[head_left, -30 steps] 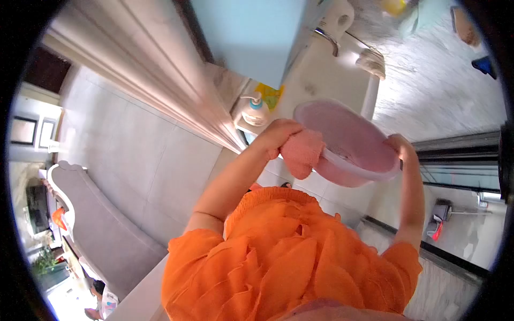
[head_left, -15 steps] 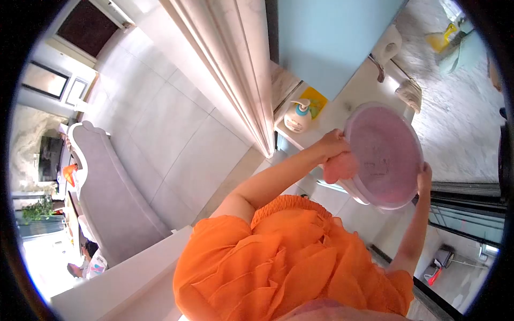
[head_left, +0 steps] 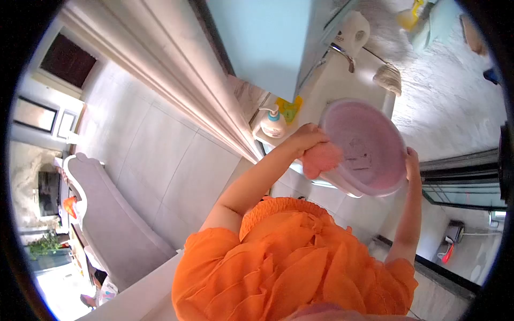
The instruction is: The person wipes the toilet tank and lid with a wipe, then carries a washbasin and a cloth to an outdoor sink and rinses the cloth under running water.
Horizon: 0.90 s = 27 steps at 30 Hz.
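Note:
A pale pink plastic basin [head_left: 369, 128] is held up over the edge of the sink counter, its inside facing me and a small dark print on its bottom. My right hand [head_left: 412, 161] grips the rim on the right side. On the opposite side, my left hand [head_left: 310, 138] is closed around a soft pink cloth [head_left: 321, 160], right beside the basin's left rim. Whether the left fingers also grip the rim is hard to tell. A white pump bottle [head_left: 273, 124] stands on the counter left of the basin, near my left hand.
A faucet [head_left: 344, 56] and a paper roll [head_left: 355, 33] are behind the basin. A yellow packet [head_left: 289, 108] lies by the bottle. The blue cabinet door [head_left: 257, 43] hangs over the counter's left side. A curtain [head_left: 176, 80] and a grey sofa [head_left: 112, 214] are at left.
My view has turned, so the counter, bottle and basin sit further left in the picture. Both hands keep their places, with the basin at nearly the same tilt.

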Tool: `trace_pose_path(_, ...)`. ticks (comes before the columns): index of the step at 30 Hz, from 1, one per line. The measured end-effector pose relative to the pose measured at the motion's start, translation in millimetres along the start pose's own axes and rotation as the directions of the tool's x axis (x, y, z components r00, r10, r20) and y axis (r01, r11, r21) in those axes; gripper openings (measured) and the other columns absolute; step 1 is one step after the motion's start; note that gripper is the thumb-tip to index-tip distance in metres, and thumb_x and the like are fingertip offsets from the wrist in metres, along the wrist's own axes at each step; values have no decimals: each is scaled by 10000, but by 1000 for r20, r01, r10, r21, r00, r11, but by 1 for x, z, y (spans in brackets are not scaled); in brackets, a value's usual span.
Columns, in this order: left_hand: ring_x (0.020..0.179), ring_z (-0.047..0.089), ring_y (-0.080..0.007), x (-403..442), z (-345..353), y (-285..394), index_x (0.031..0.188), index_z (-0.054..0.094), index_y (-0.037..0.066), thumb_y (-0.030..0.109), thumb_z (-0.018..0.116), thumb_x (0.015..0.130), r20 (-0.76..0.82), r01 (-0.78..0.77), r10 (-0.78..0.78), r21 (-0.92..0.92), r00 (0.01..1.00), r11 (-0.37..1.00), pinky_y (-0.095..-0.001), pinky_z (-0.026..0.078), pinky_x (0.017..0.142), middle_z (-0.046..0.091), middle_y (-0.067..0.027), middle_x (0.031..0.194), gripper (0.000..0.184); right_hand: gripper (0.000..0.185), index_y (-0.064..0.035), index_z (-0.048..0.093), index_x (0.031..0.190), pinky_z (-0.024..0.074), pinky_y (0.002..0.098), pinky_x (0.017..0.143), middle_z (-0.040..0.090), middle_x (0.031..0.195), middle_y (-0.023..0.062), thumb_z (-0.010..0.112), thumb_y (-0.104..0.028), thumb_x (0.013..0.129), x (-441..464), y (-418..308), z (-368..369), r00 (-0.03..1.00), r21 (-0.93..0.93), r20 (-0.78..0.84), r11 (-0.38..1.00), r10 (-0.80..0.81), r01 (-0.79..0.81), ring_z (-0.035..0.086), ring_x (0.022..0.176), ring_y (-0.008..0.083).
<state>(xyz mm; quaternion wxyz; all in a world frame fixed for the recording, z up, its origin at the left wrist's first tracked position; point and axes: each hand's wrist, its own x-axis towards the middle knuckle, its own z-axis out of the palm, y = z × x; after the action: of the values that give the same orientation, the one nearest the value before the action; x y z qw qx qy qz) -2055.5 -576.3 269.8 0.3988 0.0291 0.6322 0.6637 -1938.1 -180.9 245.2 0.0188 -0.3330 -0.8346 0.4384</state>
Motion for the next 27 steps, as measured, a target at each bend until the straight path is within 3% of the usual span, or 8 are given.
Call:
trace_pose_path(6, 750, 571, -181, 4, 9, -19, 861, 580, 1, 137, 620, 700, 148, 77, -61, -107, 987, 991, -312, 485, 638, 587, -96, 819, 214, 291, 74, 565, 964, 455, 348, 666, 599, 861, 119, 523, -116, 748, -4, -8, -28, 995, 4, 50, 997, 81, -81, 573, 740, 216)
trace_pose_path(16, 788, 587, -215, 17, 9, -45, 887, 573, -10, 124, 580, 751, 191, 183, -129, -299, 973, 936, -338, 500, 691, 595, -111, 866, 192, 207, 53, 596, 778, 469, 352, 570, 604, 722, 124, 547, -145, 742, -9, -71, -39, 979, -266, 46, 947, 199, -180, 588, 632, 223)
trace_pose_path(17, 797, 588, -216, 17, 9, -47, 899, 571, -10, 124, 576, 754, 194, 194, -137, -313, 971, 930, -341, 501, 697, 595, -113, 876, 198, 194, 37, 604, 770, 457, 342, 558, 599, 702, 104, 544, -146, 748, 17, -48, -47, 978, -602, 199, 779, -66, 175, 575, 628, 204)
trace_pose_path(18, 810, 589, -221, 18, 9, -48, 918, 565, -12, 129, 570, 761, 204, 210, -151, -310, 967, 927, -343, 501, 709, 594, -117, 892, 211, 184, 22, 611, 763, 446, 331, 545, 594, 682, 85, 541, -148, 754, 56, -6, -62, 870, -770, 432, 406, -237, 493, 561, 624, 184)
trace_pose_path(19, 824, 590, -225, 18, 10, -49, 937, 558, -13, 133, 565, 768, 214, 227, -165, -306, 963, 925, -345, 502, 721, 593, -121, 909, 224, 175, 6, 619, 755, 434, 321, 532, 589, 662, 65, 539, -149, 760, 75, 20, -72, 684, -722, 678, -69, -267, 689, 548, 620, 164)
trace_pose_path(20, 838, 591, -229, 19, 11, -50, 956, 552, -15, 138, 559, 775, 225, 243, -179, -300, 958, 922, -348, 502, 733, 593, -126, 925, 237, 145, -41, 641, 758, 447, 321, 581, 615, 704, 62, 526, -130, 761, 56, -11, -62, 814, -813, 576, -152, -73, 562, 544, 642, 149)
trace_pose_path(24, 877, 592, -245, 33, 11, -62, 1028, 519, -25, 165, 518, 814, 282, 318, -218, -386, 934, 866, -362, 498, 780, 586, -142, 987, 286, 119, -44, 638, 734, 462, 322, 588, 624, 719, 73, 529, -89, 749, 87, -22, -76, 945, -793, 321, 529, -58, 301, 555, 634, 149)
trace_pose_path(27, 897, 591, -247, 39, 12, -64, 1057, 510, -27, 173, 484, 838, 356, 387, -242, -423, 903, 819, -367, 494, 797, 583, -146, 1017, 297, 84, -23, 621, 702, 478, 319, 580, 630, 724, 90, 546, -52, 724, 73, -83, -69, 990, -339, 94, 938, 109, -71, 572, 623, 156)
